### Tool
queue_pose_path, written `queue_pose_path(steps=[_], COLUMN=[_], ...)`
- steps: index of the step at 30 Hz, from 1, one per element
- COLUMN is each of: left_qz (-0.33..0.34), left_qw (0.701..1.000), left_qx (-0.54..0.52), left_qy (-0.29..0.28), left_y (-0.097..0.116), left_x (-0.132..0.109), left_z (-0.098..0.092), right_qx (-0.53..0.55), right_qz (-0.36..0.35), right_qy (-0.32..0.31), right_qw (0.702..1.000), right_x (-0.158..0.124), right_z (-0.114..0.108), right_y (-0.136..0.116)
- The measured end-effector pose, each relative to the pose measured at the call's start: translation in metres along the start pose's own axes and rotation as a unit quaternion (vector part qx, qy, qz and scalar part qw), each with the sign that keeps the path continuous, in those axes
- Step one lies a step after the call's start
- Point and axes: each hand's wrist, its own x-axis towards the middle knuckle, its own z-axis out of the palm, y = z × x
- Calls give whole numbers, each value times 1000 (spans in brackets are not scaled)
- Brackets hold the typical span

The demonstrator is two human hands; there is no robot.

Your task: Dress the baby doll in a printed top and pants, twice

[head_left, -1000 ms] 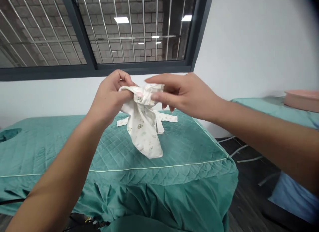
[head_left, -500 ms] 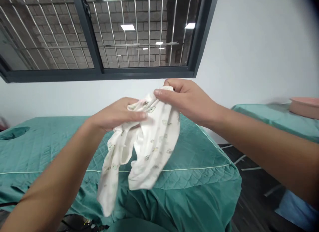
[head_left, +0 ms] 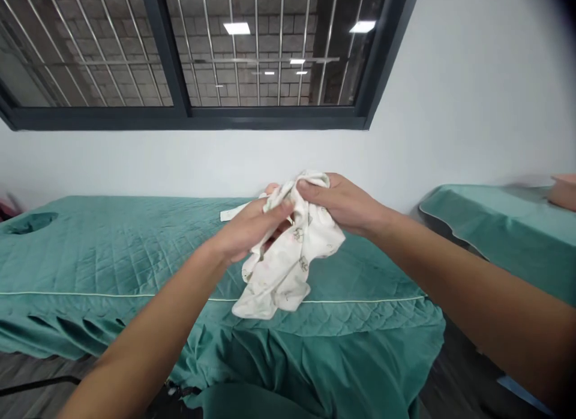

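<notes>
A small white baby garment (head_left: 288,269) with a scattered print hangs bunched from both my hands, above the green bed. My left hand (head_left: 256,224) grips its upper left part, thumb on top and some fingers hidden in the cloth. On the other side, my right hand (head_left: 342,200) pinches the gathered upper edge between thumb and fingers. A pale strip of cloth (head_left: 234,212) sticks out behind my left hand. The garment's lower end dangles loose in front of the bed's piped edge.
A quilted green cover (head_left: 112,251) with a round hole (head_left: 31,223) at the left drapes the bed. To the right stands another green-covered surface (head_left: 504,227) with a pinkish object (head_left: 562,192). A barred window (head_left: 270,59) is set in the white wall behind.
Both hands have come lower in the view, and my left hand has moved right, closer to my right. The garment, which hung longer with parts spread, is now more bunched up.
</notes>
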Motion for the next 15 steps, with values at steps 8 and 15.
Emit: queue_pose_path(steps=[8, 15], left_qz=[-65, -31], left_qw=[996, 991], left_qx=[-57, -112], left_qy=[-20, 59], left_y=[-39, -53], left_x=[6, 12], left_z=[-28, -33], right_qx=[124, 94], right_qz=[32, 1], right_qy=[76, 149], right_qw=[989, 984], right_x=[11, 22], right_z=[12, 30], right_y=[55, 70])
